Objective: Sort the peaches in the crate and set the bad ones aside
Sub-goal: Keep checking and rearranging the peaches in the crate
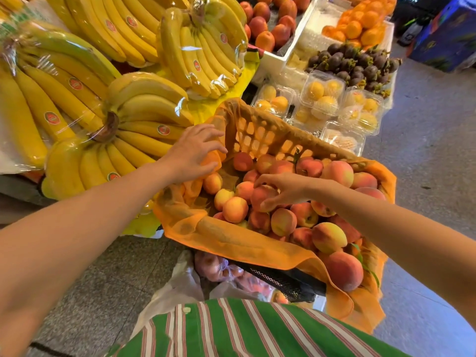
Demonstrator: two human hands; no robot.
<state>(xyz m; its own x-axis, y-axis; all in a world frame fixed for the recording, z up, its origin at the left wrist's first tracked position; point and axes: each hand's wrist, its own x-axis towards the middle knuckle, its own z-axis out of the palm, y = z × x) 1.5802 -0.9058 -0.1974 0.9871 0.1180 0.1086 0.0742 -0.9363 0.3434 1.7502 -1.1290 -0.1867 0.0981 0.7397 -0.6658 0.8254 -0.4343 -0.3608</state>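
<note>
An orange plastic crate [260, 136] lined with orange cloth [231, 239] holds several red-yellow peaches. My right hand [282, 188] reaches into the middle of the pile and curls its fingers round one reddish peach [261, 198]. My left hand [192, 152] grips the cloth-covered rim at the crate's left corner, fingers bent over the edge. More peaches [328, 237] lie heaped toward the near right side.
Wrapped banana bunches [123, 119] fill the stall to the left. Clear boxes of yellow fruit [322, 95], mangosteens [358, 64], oranges [360, 25] and more peaches [268, 24] lie behind the crate. A plastic bag with peaches [219, 270] sits under the crate's near edge.
</note>
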